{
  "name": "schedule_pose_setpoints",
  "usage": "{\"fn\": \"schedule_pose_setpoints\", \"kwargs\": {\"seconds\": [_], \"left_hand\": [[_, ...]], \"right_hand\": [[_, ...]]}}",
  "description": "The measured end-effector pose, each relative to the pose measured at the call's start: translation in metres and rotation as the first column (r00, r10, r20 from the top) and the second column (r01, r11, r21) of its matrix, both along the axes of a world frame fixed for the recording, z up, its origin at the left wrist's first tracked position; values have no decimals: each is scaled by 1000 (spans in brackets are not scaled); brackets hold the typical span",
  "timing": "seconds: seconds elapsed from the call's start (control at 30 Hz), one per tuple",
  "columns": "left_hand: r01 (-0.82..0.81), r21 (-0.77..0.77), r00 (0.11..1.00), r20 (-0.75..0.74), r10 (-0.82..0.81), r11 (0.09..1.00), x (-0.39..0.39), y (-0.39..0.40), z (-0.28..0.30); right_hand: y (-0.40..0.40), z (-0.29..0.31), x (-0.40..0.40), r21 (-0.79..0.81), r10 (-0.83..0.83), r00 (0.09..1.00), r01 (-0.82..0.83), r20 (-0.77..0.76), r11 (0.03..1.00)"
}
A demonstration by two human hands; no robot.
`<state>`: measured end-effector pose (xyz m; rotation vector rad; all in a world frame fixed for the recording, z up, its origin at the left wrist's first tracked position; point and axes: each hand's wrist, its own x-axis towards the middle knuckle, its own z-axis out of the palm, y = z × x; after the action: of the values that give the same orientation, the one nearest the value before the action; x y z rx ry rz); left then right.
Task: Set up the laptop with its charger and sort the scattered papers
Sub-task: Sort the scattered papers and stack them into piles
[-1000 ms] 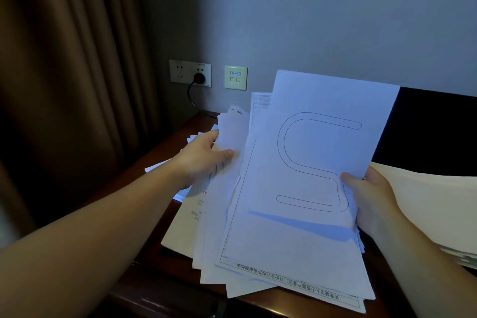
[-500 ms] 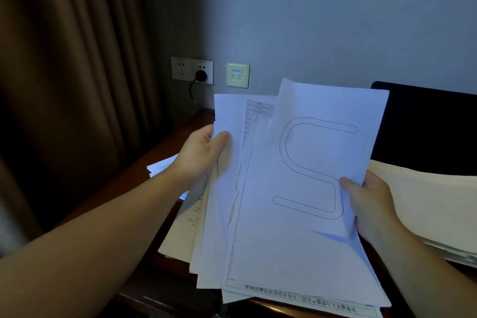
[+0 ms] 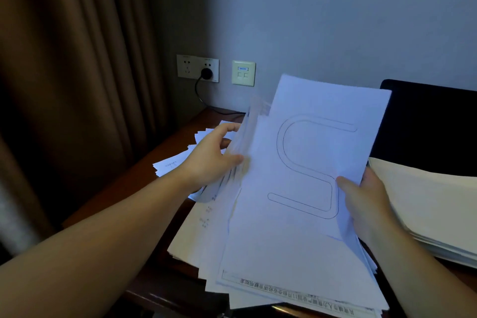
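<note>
- Two hands hold one loose stack of papers (image 3: 296, 227) above the wooden desk (image 3: 144, 178), tilted up toward the camera.
- Left hand (image 3: 214, 155) grips the stack's left edge, thumb across the front and fingers curled behind the sheets.
- Right hand (image 3: 364, 201) grips the right edge, thumb pressed on the top sheet beside a drawn S-shaped outline (image 3: 309, 165).
- Sheets in the stack are uneven; their lower edges fan out, and one bottom strip carries a line of printed text.
- More papers (image 3: 175, 162) lie spread on the desk behind the left hand, apart from the held stack.
- Cream-coloured sheets (image 3: 426, 209) sit piled on the right, just beside the right hand.
- Dark laptop screen (image 3: 433, 126) stands upright behind that pile, against the wall.
- Black plug (image 3: 206, 73) sits in the wall socket (image 3: 197, 68), its cable (image 3: 204, 100) running down to the desk.
- Second wall plate (image 3: 243, 73) is mounted just right of the socket; a brown curtain (image 3: 72, 85) hangs on the left.
</note>
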<state>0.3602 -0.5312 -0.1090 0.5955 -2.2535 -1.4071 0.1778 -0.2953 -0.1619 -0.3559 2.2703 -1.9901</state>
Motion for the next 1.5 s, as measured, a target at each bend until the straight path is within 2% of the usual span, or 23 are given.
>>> {"fn": "schedule_pose_setpoints", "kwargs": {"seconds": [0.1,0.27,0.43,0.6,0.7,0.77,0.83,0.87,0.93,1.07,1.17,1.23,1.33,1.5], "left_hand": [[65,119,997,44,-70,991,7,-3,-7],[130,370,990,-99,-100,920,11,-1,-13],[114,379,978,-206,-36,918,4,9,-16],[-45,182,980,-184,79,982,-8,9,-16],[-167,0,975,-146,165,986,-15,10,-16],[-236,-221,970,4,243,946,-19,12,-22],[-195,-457,955,114,274,868,-22,15,-31],[-155,-505,959,130,252,849,-23,18,-33],[-116,-443,980,98,176,889,-26,20,-38],[-189,-37,981,-56,187,981,-28,22,-35],[-226,354,950,-127,286,908,-30,21,-23],[-126,502,976,-91,197,855,-28,17,-17],[-61,358,995,-55,86,932,-25,12,-16],[-145,182,959,-217,184,972,-24,19,-19]], "right_hand": [[1,1,7,86,28,999,-24,-42,996],[1,-1,6,141,78,996,-71,-40,987],[6,-4,3,52,84,996,-82,-37,995],[11,-3,3,-16,1,999,-1,-33,1000],[11,-1,6,-55,-15,998,12,-54,998],[10,0,7,-72,-1,998,-3,-63,997],[9,0,7,-94,18,998,-24,-67,995],[9,-1,6,-104,24,997,-31,-68,994],[11,-1,5,-122,30,997,-38,-71,992],[15,-1,1,-193,32,999,-38,-34,980],[15,-1,1,-239,71,997,-64,23,969],[14,1,2,-239,85,996,-77,25,968],[13,2,4,-206,118,993,-114,7,972],[11,-4,5,-131,69,995,-59,73,990]]}}
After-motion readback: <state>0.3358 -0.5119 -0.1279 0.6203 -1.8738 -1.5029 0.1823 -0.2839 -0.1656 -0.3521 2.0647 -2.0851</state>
